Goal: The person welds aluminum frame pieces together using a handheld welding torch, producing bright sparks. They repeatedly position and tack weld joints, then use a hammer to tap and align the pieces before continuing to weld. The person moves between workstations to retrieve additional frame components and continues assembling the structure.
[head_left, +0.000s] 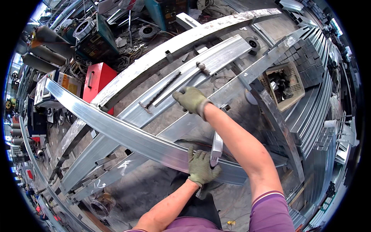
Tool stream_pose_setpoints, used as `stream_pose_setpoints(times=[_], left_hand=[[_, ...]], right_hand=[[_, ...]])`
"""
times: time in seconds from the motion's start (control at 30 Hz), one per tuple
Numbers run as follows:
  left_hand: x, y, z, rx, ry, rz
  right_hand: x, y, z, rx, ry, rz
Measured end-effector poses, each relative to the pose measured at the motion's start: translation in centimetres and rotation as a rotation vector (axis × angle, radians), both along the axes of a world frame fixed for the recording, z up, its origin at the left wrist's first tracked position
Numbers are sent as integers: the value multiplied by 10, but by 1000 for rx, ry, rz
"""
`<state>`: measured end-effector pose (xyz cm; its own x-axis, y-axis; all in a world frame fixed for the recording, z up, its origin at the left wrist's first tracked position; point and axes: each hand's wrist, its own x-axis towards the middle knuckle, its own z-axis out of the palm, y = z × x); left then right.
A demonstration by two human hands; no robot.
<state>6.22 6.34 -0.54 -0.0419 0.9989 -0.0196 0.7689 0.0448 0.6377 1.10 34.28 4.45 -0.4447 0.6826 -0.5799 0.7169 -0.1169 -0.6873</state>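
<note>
My left hand (203,168), in a grey-green work glove, grips the long silvery metal channel (127,135) near its right end. This channel slants from the upper left to the lower middle, across other beams. A short pale metal piece (216,149) stands beside that hand's fingers and thumb; whether the hand touches it I cannot tell. My right hand (190,101), gloved alike, is over the wide metal beam (228,52) with its fingers loosely bent and apart. Left of it lies a tool with a dark twisted handle and a T-shaped head (162,91). Farther off rests a hammer-like head (202,68).
A white-topped curved beam (154,54) runs across the back. Beyond it stand a red metal box (98,81) and a dark green machine (96,42). A plastic crate (288,85) of dark parts and stacks of metal profiles (309,112) lie at the right.
</note>
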Motion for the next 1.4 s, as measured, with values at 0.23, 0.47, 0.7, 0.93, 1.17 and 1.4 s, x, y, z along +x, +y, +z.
stream_pose_setpoints(times=[0.23,0.47,0.7,0.93,1.17,1.4], left_hand=[[-8,-12,-26,86,21,-29],[-17,-12,-34,172,-148,-89],[-36,4,0,109,-51,-579],[13,9,-2,62,183,-213],[25,13,-12,74,510,-189],[13,11,-18,59,609,-204]], right_hand=[[183,-163,81,419,234,-283],[179,-265,16,336,124,-495],[196,-281,-21,474,329,-720],[338,-363,7,560,742,-816],[423,-406,46,695,155,-1147],[477,-458,64,490,663,-1441]])
